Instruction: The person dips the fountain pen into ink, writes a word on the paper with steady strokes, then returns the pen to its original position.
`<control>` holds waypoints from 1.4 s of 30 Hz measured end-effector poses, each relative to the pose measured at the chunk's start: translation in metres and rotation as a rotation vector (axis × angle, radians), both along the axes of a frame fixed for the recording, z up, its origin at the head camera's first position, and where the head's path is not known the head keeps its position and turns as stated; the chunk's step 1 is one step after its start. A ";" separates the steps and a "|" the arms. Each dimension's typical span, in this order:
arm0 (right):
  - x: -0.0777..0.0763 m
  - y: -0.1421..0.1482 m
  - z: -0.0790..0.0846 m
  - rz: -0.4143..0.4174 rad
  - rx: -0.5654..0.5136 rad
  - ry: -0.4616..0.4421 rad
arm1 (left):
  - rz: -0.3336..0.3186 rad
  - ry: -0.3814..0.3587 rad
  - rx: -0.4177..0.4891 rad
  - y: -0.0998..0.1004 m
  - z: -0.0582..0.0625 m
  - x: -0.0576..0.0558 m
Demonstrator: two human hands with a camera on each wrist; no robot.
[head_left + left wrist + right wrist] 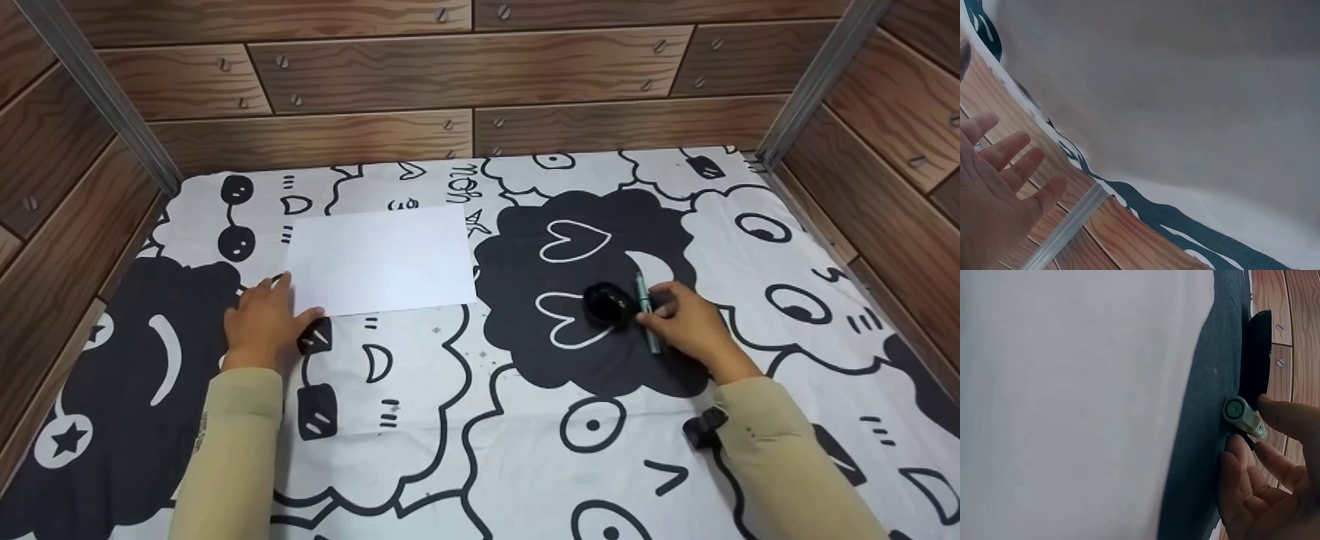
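A blank white sheet of paper [382,259] lies flat on the patterned cloth. My left hand [262,322] rests at its left edge, fingers spread and thumb by the lower left corner. In the left wrist view the same hand [1008,185] shows loose, spread fingers that hold nothing. To the right, a green pen [643,291] lies between the thumb and fingers of my right hand [694,326], pinched near its middle. The right wrist view shows the end of the pen [1235,409] with its clip. Just left of the pen sits a glossy black rounded object [606,304], its kind unclear.
A black-and-white cartoon cloth [525,442] covers the surface. Wood-print panels [465,71] stand at the back and both sides, with grey metal posts [105,90] at the corners. A small black device [703,429] sits at the right wrist, its cable trailing down.
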State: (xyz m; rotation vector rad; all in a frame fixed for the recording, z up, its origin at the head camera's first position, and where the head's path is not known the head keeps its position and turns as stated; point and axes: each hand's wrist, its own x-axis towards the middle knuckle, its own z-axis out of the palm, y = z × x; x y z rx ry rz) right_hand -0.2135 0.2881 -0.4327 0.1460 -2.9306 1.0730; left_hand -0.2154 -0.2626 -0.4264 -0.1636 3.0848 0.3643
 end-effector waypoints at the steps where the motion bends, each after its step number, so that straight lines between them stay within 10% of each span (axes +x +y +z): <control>1: 0.000 0.000 0.000 0.001 -0.003 0.001 | 0.001 -0.001 0.003 0.000 0.000 0.000; 22: -0.001 -0.004 0.001 0.008 -0.030 -0.025 | 0.022 -0.034 0.086 -0.004 -0.002 -0.005; 42: 0.005 0.001 0.001 -0.006 -0.056 -0.001 | 0.088 -0.037 0.369 -0.011 -0.003 -0.020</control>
